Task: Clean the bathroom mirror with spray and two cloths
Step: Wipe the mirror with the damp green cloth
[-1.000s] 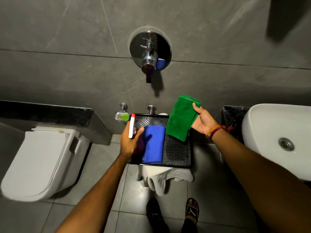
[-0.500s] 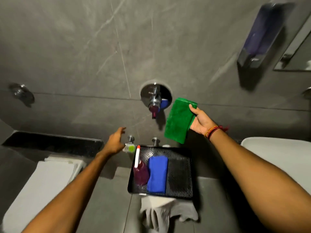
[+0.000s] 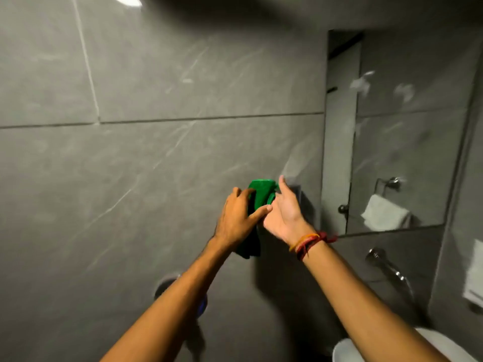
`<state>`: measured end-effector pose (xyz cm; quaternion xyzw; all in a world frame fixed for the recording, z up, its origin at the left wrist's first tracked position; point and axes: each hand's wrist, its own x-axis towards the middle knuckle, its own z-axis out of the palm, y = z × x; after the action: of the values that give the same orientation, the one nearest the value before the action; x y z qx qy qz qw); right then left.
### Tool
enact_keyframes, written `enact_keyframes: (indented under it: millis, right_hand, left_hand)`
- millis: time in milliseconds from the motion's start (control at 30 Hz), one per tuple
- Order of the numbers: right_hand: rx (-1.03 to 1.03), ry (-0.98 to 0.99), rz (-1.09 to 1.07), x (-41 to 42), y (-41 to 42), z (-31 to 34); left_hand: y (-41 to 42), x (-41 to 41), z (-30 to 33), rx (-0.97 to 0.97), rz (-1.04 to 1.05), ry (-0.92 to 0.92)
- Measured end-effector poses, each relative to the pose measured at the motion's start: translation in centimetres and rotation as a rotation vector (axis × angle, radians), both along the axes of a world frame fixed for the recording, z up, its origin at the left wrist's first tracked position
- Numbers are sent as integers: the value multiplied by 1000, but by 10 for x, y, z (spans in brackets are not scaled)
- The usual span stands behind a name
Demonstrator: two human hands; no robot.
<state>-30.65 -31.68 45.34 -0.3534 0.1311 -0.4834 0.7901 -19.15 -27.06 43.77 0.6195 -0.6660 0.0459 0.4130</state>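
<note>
- The green cloth [image 3: 261, 195] is held in front of the grey wall [image 3: 146, 158], left of the mirror [image 3: 397, 131], not yet touching the glass.
- Left hand [image 3: 239, 218] is closed on the cloth, thumb across the front; right hand [image 3: 283, 209] is open, fingers spread, approx. touching the cloth's right edge.
- Cloth is judged soft, light, floppy; lower part hangs loose below the hands. It is best taken in a folded pad, w/ the flat palm behind.
- Free room is seen toward the mirror; below the mirror a tap [image 3: 386, 267] and basin [image 3: 347, 348] stand out, so low strokes need care. Mirror's left edge is near the hands.
</note>
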Motion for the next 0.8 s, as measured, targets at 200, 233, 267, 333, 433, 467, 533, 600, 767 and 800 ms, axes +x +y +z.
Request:
enact_keyframes:
  millis: [200,233,267,333,433,467,533,600,767,800]
  right_hand:
    - [-386,138,-299,-77,-38,30]
    - [-515,240,-479,-86,-44,31]
    - [-672,391,-672,-95,-52,29]
    - [-975,642,-965,-115,-76,28]
    - [-1135,801,-1360,-136,-124,35]
    - [-1108,842,-1431,-141,-140,42]
    - [-1033,958,-1394,-143,-165,58]
    - [-1039,1059,-1346,-140,-192,67]
    - [-1035,1252,-1543,-120,-227,61]
    - [-1042,1248,-1572,-122,-232,64]
  left_hand:
    - [-62,-80,87,-111,-121,55]
    - [-69,-94,101,-104,-192,146]
    - [-73,-106,111,-96,-263,219]
    - [-85,-131,130,-65,-392,245]
    - [-107,-164,155,-13,-508,171]
    - [-117,-172,164,-11,-508,137]
    - [-135,-180,177,-6,-457,72]
    - [-154,-178,189,-34,-355,-65]
    - [-181,-128,209,-446,155,-483]
    - [-186,-115,212,-499,226,-507]
